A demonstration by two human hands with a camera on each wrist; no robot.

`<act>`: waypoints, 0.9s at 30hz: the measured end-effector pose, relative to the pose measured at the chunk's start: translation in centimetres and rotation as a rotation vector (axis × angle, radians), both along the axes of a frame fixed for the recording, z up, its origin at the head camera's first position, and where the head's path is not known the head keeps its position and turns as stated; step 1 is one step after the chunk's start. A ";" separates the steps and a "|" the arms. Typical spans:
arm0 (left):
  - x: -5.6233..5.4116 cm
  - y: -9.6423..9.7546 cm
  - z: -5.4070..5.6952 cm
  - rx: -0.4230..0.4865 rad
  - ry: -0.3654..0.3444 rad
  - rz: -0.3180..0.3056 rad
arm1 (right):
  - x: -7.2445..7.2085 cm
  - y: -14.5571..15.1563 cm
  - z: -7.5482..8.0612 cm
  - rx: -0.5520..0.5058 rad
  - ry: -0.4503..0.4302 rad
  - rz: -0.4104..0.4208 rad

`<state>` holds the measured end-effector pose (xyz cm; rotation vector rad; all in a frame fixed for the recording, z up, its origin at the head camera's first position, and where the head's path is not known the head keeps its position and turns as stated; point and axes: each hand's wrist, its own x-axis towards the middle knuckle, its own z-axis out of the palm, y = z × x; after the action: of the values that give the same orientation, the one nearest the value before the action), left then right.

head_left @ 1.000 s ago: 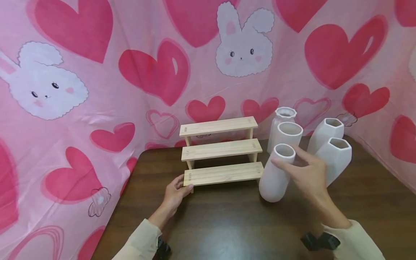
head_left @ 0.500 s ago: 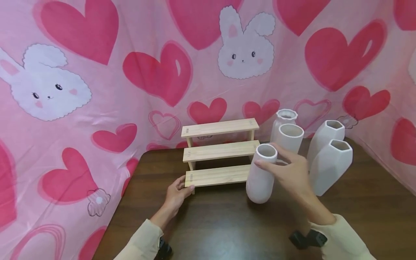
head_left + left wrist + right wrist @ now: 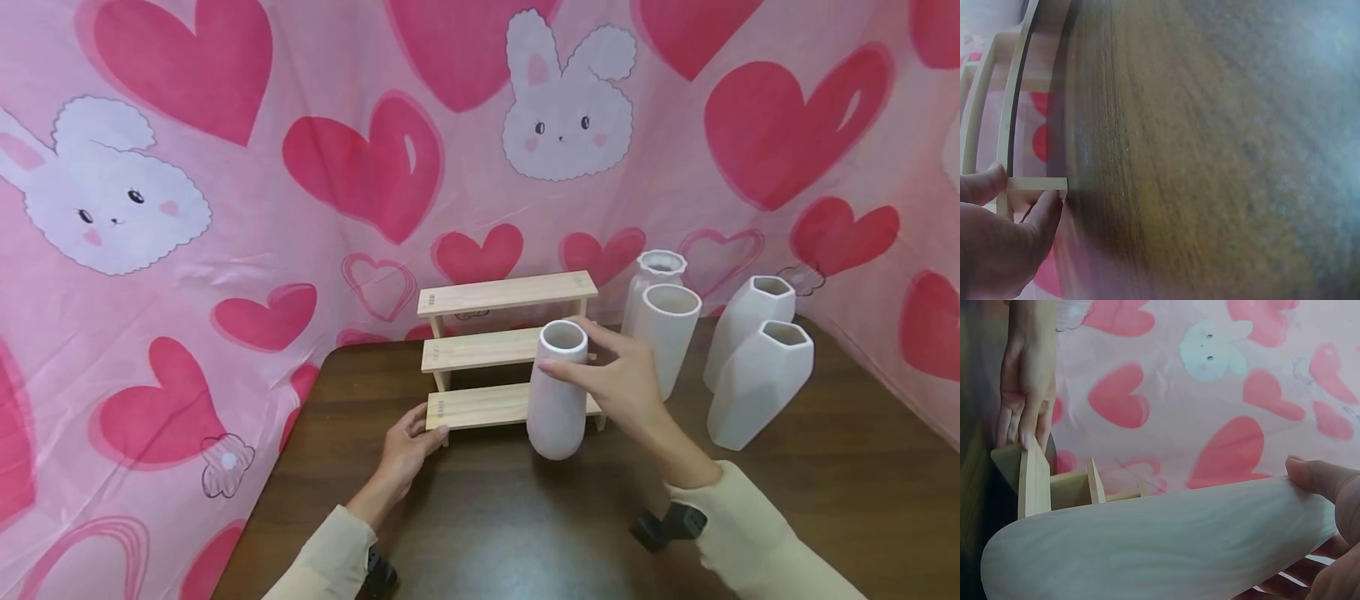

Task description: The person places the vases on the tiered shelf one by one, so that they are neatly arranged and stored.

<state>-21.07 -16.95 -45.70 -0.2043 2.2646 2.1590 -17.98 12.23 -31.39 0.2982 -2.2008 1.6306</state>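
Observation:
A white rounded vase (image 3: pixel 557 408) is gripped near its rim by my right hand (image 3: pixel 618 375). It hangs upright in front of the wooden three-step shelf (image 3: pixel 476 407) and hides part of the two lower steps. In the right wrist view the vase (image 3: pixel 1147 544) fills the lower part, with thumb and fingers around its top end. My left hand (image 3: pixel 405 450) holds the left end of the lowest step. The left wrist view shows that hand (image 3: pixel 1004 244) with its thumb on the board and fingers at the shelf's leg (image 3: pixel 1038 184).
Right of the shelf stand a ribbed white cylinder vase (image 3: pixel 670 342) and a frilled-rim vase (image 3: pixel 636 292) behind it. Farther right are two faceted white vases (image 3: pixel 757 392). A pink heart-patterned cloth (image 3: pixel 465 192) hangs behind the brown table (image 3: pixel 480 533).
My right hand has carried the rounded vase leftward from beside the other vases to the front of the shelf. The left hand stays on the lowest step.

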 end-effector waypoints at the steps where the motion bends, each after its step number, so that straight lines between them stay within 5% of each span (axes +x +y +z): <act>1: 0.0 0.0 0.0 -0.001 0.000 0.000 | -0.2 -0.3 0.1 -0.012 0.008 0.016; 27: -0.1 0.1 0.3 0.006 0.007 -0.002 | -5.1 -6.8 0.6 -0.093 -0.022 0.156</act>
<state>-21.14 -16.81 -45.35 -0.1941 2.2606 2.1685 -23.10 5.40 -30.75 0.4374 -2.1571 1.8207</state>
